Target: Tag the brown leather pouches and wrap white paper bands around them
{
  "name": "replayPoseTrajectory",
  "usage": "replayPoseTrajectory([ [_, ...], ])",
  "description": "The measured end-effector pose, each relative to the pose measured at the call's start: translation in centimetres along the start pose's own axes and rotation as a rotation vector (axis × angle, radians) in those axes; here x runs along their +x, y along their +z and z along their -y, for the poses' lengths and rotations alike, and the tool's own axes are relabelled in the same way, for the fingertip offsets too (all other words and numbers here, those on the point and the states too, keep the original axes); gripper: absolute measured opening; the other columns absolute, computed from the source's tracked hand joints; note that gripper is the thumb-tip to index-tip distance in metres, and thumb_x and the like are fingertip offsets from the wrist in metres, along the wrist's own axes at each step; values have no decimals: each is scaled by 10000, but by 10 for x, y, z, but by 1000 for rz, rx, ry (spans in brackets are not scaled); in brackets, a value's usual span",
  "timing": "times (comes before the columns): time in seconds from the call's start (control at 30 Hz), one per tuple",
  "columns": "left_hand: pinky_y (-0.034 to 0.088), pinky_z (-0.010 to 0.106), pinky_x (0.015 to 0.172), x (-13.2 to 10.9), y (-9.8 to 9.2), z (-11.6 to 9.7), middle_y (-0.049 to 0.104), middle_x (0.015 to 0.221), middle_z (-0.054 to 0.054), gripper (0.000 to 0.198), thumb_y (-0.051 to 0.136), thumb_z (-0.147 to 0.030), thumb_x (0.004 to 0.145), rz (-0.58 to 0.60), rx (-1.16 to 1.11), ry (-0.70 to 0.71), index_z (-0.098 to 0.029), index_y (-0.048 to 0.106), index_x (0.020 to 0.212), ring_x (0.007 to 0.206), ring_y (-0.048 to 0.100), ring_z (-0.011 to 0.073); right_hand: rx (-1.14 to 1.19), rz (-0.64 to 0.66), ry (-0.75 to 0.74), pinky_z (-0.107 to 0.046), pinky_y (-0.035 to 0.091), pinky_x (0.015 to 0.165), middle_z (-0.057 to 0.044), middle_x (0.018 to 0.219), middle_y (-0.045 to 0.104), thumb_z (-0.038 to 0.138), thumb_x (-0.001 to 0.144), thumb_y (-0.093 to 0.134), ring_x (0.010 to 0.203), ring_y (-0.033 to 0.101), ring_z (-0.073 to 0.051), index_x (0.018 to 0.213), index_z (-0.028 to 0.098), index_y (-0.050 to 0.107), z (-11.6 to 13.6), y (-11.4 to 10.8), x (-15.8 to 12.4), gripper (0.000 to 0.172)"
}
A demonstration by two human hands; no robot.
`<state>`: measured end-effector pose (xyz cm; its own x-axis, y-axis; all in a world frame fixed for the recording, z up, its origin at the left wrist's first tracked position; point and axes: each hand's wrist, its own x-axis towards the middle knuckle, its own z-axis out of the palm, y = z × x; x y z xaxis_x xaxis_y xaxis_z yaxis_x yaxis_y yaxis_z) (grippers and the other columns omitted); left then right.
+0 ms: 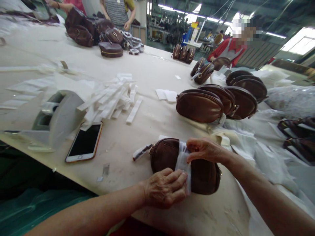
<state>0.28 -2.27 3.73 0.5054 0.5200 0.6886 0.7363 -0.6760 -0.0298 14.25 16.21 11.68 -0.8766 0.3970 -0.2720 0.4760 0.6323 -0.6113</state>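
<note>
My left hand (pixel 165 187) pinched the near end of a white strip (pixel 184 164) against the front edge of a brown bag (pixel 204 175), fingers curled tight on it. My right hand (pixel 205 150) held the far end of the same strip down on top of the bag, fingertips closed on it. The strip ran across the bag's middle, and the bag lay on its side on the table (pixel 147 75), close to my edge. A wrapped zipper pull (pixel 142 151) stuck out from its left end. A phone (pixel 85 142) lay face up to the left, beside a tape dispenser (pixel 55 119) and a loose pile of white strips (pixel 112 98). More brown bags (pixel 199 105) stood in a row beyond my right hand. Across the table a person in red (pixel 230 49) worked.
</note>
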Motion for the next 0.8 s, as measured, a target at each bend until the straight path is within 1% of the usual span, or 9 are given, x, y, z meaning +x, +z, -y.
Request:
replayPoseTrajectory([
  [0.07, 466, 312, 728, -1, 0, 0, 615, 1132, 149, 236, 390, -159, 903, 5, 3, 3, -103, 612, 962, 1024, 574, 235, -41, -158, -58, -185, 388, 521, 61, 622, 515, 388, 701, 734, 561, 472, -81, 744, 179, 588, 0, 10, -12, 259],
  [0.17, 460, 314, 718, -2, 0, 0, 593, 1160, 162, 209, 421, -175, 896, 39, 22, 12, -105, 600, 978, 1028, 567, 237, -166, -535, -185, -254, 477, 659, -24, 796, 608, 297, 823, 616, 713, 566, -139, 848, 191, 635, 11, 35, -37, 110],
  [0.2, 460, 312, 713, -1, 0, 0, 591, 1154, 165, 202, 431, -179, 895, 38, 19, 16, -104, 597, 981, 1024, 566, 237, -191, -627, -230, -279, 491, 699, -47, 841, 621, 242, 854, 563, 765, 579, -157, 886, 198, 646, 16, 46, -45, 99],
  [0.23, 460, 310, 708, -1, -1, 0, 594, 1139, 165, 194, 437, -176, 893, 29, 10, 20, -104, 597, 975, 1025, 565, 237, -203, -681, -277, -300, 502, 724, -61, 866, 630, 187, 871, 513, 802, 584, -171, 928, 205, 653, 21, 57, -52, 152],
  [0.33, 469, 303, 706, 1, -2, 0, 609, 1073, 142, 168, 445, -153, 895, -28, -27, 13, -114, 602, 938, 1020, 563, 227, -186, -683, -364, -347, 528, 757, -77, 924, 644, 102, 870, 432, 864, 583, -198, 1087, 227, 639, 30, 87, -65, 324],
  [0.43, 481, 298, 708, 2, -3, 0, 609, 1008, 109, 168, 448, -146, 902, -66, -35, 2, -121, 608, 944, 961, 569, 206, -190, -689, -346, -375, 538, 765, -85, 974, 646, 105, 877, 422, 894, 572, -213, 1166, 233, 613, 29, 105, -66, 369],
  [0.5, 489, 296, 731, 3, -3, -1, 599, 974, 97, 163, 456, -140, 901, -73, -17, -1, -115, 600, 974, 939, 566, 195, -247, -711, -350, -385, 537, 769, -89, 989, 657, 117, 888, 425, 913, 567, -221, 1172, 221, 613, 25, 110, -67, 357],
  [0.63, 489, 314, 846, 3, -4, -3, 598, 1016, 103, 169, 444, -133, 910, -90, 28, -31, -127, 576, 1015, 1013, 553, 195, -404, -791, -394, -387, 530, 782, -91, 1048, 684, 135, 904, 414, 952, 566, -224, 1184, 192, 604, 22, 116, -74, 343],
  [0.8, 476, 330, 897, -7, 2, -5, 611, 1106, 127, 247, 361, -65, 909, -105, -47, -80, -134, 545, 1057, 1122, 528, 217, -419, -793, -312, -327, 524, 813, -6, 1133, 673, 179, 902, 426, 947, 571, -183, 1150, 227, 609, 35, 122, -93, 312],
])
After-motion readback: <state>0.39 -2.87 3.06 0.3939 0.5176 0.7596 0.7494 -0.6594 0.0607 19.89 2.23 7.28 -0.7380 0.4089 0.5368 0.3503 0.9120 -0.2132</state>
